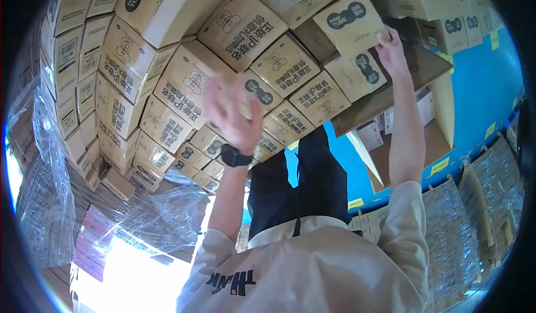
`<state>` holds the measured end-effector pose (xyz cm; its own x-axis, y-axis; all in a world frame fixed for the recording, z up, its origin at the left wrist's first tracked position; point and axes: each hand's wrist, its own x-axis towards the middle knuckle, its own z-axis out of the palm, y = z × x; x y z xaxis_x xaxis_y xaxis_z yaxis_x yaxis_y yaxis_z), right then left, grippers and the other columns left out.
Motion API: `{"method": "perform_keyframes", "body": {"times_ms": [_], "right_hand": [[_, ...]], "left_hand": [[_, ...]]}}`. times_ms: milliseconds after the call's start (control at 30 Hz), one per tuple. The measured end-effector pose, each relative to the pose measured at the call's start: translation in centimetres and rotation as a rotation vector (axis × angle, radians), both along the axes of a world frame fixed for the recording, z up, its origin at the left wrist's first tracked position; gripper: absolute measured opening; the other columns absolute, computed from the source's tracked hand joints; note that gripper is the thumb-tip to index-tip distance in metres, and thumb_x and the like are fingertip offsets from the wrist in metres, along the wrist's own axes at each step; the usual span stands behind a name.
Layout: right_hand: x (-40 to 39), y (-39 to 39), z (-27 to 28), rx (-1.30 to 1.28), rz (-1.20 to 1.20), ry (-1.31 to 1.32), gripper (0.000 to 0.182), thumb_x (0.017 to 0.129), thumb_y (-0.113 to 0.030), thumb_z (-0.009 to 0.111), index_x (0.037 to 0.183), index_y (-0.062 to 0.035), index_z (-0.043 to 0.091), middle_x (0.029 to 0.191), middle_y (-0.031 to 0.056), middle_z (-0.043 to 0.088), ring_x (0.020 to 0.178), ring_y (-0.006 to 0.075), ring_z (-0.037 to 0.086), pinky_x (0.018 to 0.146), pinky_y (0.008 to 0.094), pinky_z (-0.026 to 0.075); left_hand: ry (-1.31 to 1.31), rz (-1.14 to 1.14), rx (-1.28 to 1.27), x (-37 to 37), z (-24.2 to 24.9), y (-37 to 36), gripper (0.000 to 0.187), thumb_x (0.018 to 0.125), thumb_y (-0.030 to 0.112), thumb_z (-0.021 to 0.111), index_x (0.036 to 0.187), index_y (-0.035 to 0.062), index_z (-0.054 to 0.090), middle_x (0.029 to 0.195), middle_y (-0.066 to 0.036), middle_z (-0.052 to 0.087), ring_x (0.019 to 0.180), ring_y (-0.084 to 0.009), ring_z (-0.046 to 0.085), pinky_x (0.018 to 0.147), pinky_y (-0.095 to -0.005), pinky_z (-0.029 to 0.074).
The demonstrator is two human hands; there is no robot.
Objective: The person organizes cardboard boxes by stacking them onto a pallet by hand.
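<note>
My right hand [389,49] grips the right edge of a small cardboard box [349,24] with a dark round-lobed logo on top. That box is tilted over the neighbouring boxes, and its underside is hidden. My left hand [233,115], slightly blurred, has its fingers spread and holds nothing. A dark watch [235,155] is on that wrist. Below the left hand is a stack of cardboard boxes [287,64] printed with black characters and cartoon outlines. Another logo box [356,76] sits just under the gripped one.
More boxes [72,56] are stacked at the left, with clear plastic wrap [162,212] hanging beside them. An open carton [441,112] with packages inside stands on the right, near a blue surface [480,78] with yellow labels. Wrapped pallets [446,229] line the lower right.
</note>
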<state>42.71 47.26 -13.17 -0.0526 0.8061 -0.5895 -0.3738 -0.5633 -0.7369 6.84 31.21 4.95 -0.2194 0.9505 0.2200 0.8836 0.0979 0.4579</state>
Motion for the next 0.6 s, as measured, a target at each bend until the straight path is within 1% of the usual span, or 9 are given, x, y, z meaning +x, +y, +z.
{"method": "perform_keyframes", "body": {"times_ms": [67, 133, 300, 333, 400, 433, 467, 567, 600], "right_hand": [[-0.5, 1.0, 1.6, -0.075, 0.092, -0.077, 0.056, 0.082, -0.008, 0.072, 0.131, -0.0043, 0.044, 0.119, 0.0082, 0.057, 0.115, 0.0193, 0.052, 0.102, 0.0376, 0.039], [-0.7, 1.8, 1.2, -0.090, 0.195, -0.108, 0.066, 0.084, -0.015, 0.071, 0.141, -0.0056, 0.038, 0.124, 0.0069, 0.055, 0.118, 0.0181, 0.049, 0.104, 0.0383, 0.037], [-0.2, 2.5, 0.6, -0.135, 0.375, -0.090, 0.065, 0.082, -0.012, 0.073, 0.140, -0.0071, 0.045, 0.126, 0.0069, 0.057, 0.115, 0.0185, 0.053, 0.099, 0.0357, 0.041], [-0.6, 2.7, 0.7, -0.148, 0.425, -0.084, 0.064, 0.081, -0.012, 0.074, 0.140, -0.0071, 0.046, 0.126, 0.0069, 0.057, 0.115, 0.0186, 0.054, 0.098, 0.0350, 0.042], [-2.6, 1.6, 0.3, -0.056, 0.503, -0.232, 0.063, 0.080, -0.012, 0.074, 0.138, -0.0066, 0.049, 0.125, 0.0064, 0.059, 0.112, 0.0180, 0.056, 0.097, 0.0328, 0.044], [-3.2, 0.5, -0.4, -0.012, 0.542, -0.304, 0.063, 0.079, -0.012, 0.075, 0.137, -0.0063, 0.050, 0.124, 0.0062, 0.060, 0.111, 0.0177, 0.057, 0.096, 0.0317, 0.044], [-2.8, -0.2, -3.4, 0.026, 0.635, -0.465, 0.064, 0.078, -0.016, 0.077, 0.135, -0.0039, 0.052, 0.120, 0.0077, 0.063, 0.108, 0.0163, 0.059, 0.095, 0.0291, 0.044], [-5.1, -0.5, -0.7, 0.072, 0.738, -0.664, 0.069, 0.075, -0.020, 0.079, 0.135, -0.0025, 0.051, 0.118, 0.0108, 0.065, 0.105, 0.0182, 0.061, 0.094, 0.0294, 0.044], [-5.0, -0.7, -0.9, 0.026, 0.704, -0.545, 0.068, 0.074, -0.021, 0.079, 0.133, -0.0019, 0.052, 0.120, 0.0142, 0.063, 0.108, 0.0217, 0.061, 0.096, 0.0311, 0.044]], "left_hand": [[-0.404, -0.098, -0.215, 2.9, -0.8, -0.1, 0.044, 0.082, 0.010, 0.064, 0.126, 0.0095, 0.057, 0.136, -0.018, 0.043, 0.127, -0.0346, 0.041, 0.104, -0.0476, 0.035], [-0.371, -0.155, -0.403, 6.1, -2.2, 1.1, 0.050, 0.083, 0.012, 0.063, 0.132, 0.0112, 0.052, 0.137, -0.019, 0.042, 0.125, -0.0360, 0.043, 0.103, -0.0462, 0.036], [-0.202, -0.295, -0.588, 10.5, -9.8, 3.0, 0.061, 0.086, 0.025, 0.059, 0.143, 0.0151, 0.039, 0.146, -0.019, 0.036, 0.134, -0.0378, 0.034, 0.107, -0.0509, 0.032], [-0.155, -0.347, -0.590, 10.6, -11.4, 3.1, 0.062, 0.086, 0.029, 0.058, 0.142, 0.0122, 0.039, 0.149, -0.019, 0.032, 0.137, -0.0372, 0.030, 0.108, -0.0533, 0.029], [-0.057, -0.421, -0.631, 10.4, -14.0, 3.2, 0.060, 0.086, 0.029, 0.058, 0.140, 0.0090, 0.041, 0.149, -0.019, 0.031, 0.137, -0.0373, 0.029, 0.108, -0.0537, 0.028], [-0.008, -0.459, -0.656, 10.1, -14.5, 3.0, 0.060, 0.086, 0.030, 0.058, 0.139, 0.0075, 0.042, 0.150, -0.019, 0.031, 0.138, -0.0373, 0.029, 0.109, -0.0539, 0.028], [-0.007, -0.460, -0.613, 9.9, -14.8, 2.6, 0.056, 0.084, 0.027, 0.059, 0.134, 0.0035, 0.046, 0.149, -0.017, 0.031, 0.136, -0.0365, 0.031, 0.108, -0.0523, 0.029], [-0.135, -0.342, -0.536, 9.4, -12.9, 2.1, 0.053, 0.082, 0.023, 0.061, 0.131, 0.0046, 0.049, 0.147, -0.016, 0.033, 0.134, -0.0363, 0.033, 0.107, -0.0514, 0.031], [-0.173, -0.322, -0.533, 9.2, -12.2, 2.1, 0.054, 0.081, 0.020, 0.063, 0.131, 0.0076, 0.048, 0.146, -0.015, 0.033, 0.132, -0.0366, 0.035, 0.106, -0.0508, 0.033]]}}
